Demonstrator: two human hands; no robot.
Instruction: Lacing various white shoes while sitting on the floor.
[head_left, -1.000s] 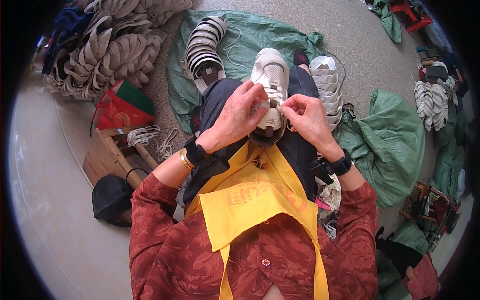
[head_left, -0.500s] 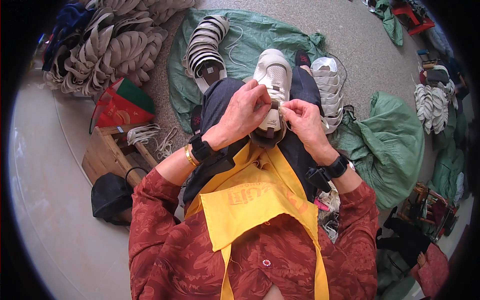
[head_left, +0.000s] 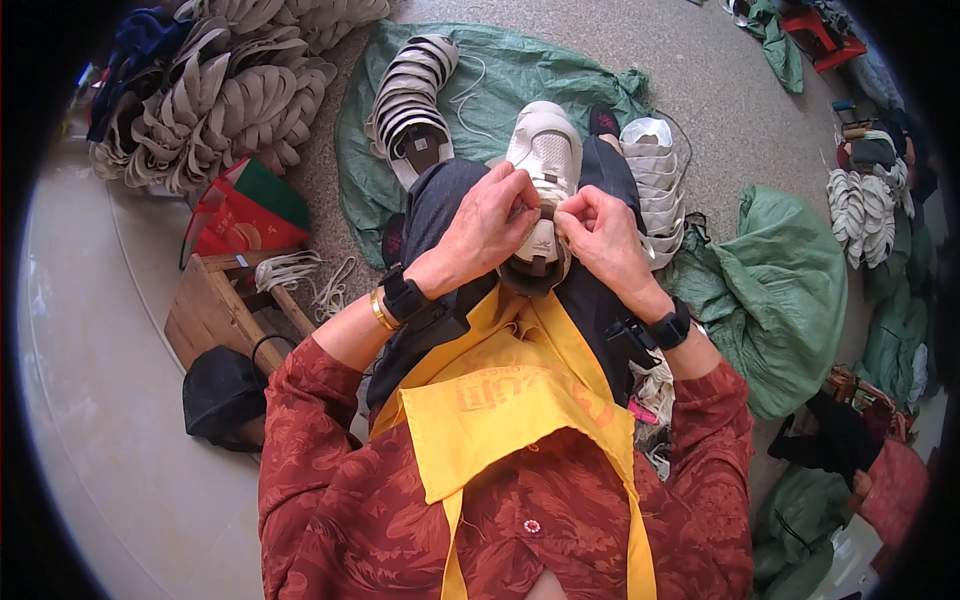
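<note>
A cream sneaker rests between my knees, toe pointing away from me, its tongue and dark inner lining showing near my lap. My left hand is closed in a pinch at the left edge of the lacing; its fingertips hide whatever is in them. On the opposite edge, my right hand pinches what looks like the white shoelace close to the upper eyelets. The fingertips of both hands sit only a little apart over the tongue, covering part of the lacing.
Nested grey shoe uppers lie on a green sheet; a white stack stands right of my leg. At left are a wooden stool with laces, a red bag and heaped uppers. A green sack bulges at right.
My right hand has shifted slightly left and up, closer to my left hand over the tongue. The left hand and sneaker stay nearly in place. A person at lower right has moved.
</note>
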